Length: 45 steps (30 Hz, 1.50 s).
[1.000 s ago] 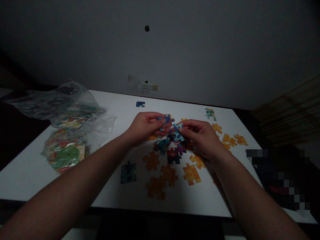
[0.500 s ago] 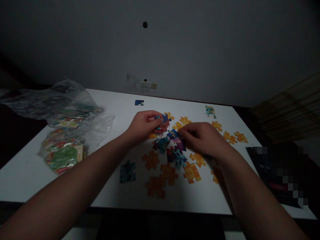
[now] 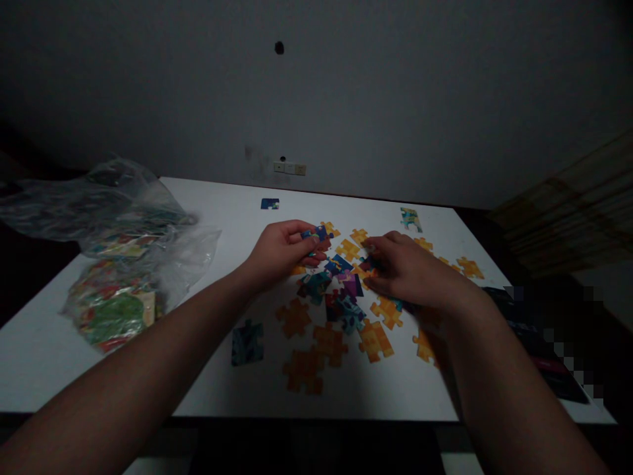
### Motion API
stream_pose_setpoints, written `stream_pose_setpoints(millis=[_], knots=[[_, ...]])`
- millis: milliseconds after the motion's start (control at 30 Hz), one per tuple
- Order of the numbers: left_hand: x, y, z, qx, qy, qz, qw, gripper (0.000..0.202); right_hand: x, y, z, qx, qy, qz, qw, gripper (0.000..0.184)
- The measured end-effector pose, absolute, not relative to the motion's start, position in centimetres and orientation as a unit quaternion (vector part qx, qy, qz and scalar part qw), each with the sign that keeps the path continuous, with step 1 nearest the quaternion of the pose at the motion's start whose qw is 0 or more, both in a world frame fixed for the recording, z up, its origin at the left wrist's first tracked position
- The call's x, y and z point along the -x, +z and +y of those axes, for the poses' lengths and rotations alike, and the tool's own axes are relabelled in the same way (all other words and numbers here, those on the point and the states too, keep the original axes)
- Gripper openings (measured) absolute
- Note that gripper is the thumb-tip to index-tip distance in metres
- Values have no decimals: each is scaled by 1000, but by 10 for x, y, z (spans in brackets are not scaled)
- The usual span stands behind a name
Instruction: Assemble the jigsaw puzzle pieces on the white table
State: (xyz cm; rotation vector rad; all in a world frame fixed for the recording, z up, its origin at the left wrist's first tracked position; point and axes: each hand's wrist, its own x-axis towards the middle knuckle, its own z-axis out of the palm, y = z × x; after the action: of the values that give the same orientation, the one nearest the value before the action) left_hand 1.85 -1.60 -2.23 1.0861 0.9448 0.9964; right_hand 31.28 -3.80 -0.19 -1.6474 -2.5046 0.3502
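In the head view my left hand [image 3: 284, 251] is closed on several jigsaw puzzle pieces [image 3: 319, 233], blue on top with reddish parts below. My right hand [image 3: 403, 267] hovers low at the right side of the pile, thumb and fingers apart around a dark puzzle piece [image 3: 366, 265]; no clear grip on it shows. Between the hands lie a blue piece [image 3: 337, 264], a purple piece [image 3: 351, 284] and teal pieces [image 3: 315, 287]. Yellow-orange pieces [image 3: 376, 341], seemingly face down, are scattered around them, some overlapping. My right hand and forearm hide part of the pile.
Clear plastic bags [image 3: 116, 307] with colourful pieces lie at the left of the white table [image 3: 198, 389]. Single pieces sit apart: a blue one [image 3: 270, 204] and a yellow-teal one [image 3: 410, 219] at the back, a teal one [image 3: 248, 343] in front. A dark flat item [image 3: 524, 336] is at right.
My right hand has drawn back to the right from the middle of the pile, and its fingers have spread. In my left hand the blue piece has tilted. The view has shifted slightly.
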Motion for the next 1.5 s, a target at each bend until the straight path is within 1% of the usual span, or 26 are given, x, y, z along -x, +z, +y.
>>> stream_pose_setpoints(millis=[100,167,300,400,467,567,667,767,1167,1333,1500], knots=[[-18,-23,-16,-480,436,410,642,17,-316,0,-36,550,103,-828,31,29],[-17,-24,-15,-483,436,405,642,17,-316,2,-35,553,122,-823,41,21],[-18,-24,-16,-480,439,398,647,15,-312,6,-37,577,169,-793,96,28],[-19,-23,-17,-472,439,402,651,16,-307,10,-39,561,217,-785,148,24],[-20,-21,-18,-466,435,404,656,17,-300,11,-41,542,282,-764,206,23],[-20,-20,-19,-459,428,403,666,19,-285,10,-45,504,402,-696,315,31],[-20,-19,-20,-457,424,396,674,23,-269,6,-48,472,479,-642,367,37],[-20,-19,-21,-462,421,387,678,22,-259,0,-49,466,499,-627,374,38],[-22,-15,-24,-444,419,390,689,23,-260,-2,-47,469,493,-612,404,41],[-22,-15,-24,-447,425,397,679,26,-261,-2,-48,469,499,-610,398,39],[-21,-15,-24,-451,424,402,675,27,-262,-2,-49,459,502,-607,411,39]])
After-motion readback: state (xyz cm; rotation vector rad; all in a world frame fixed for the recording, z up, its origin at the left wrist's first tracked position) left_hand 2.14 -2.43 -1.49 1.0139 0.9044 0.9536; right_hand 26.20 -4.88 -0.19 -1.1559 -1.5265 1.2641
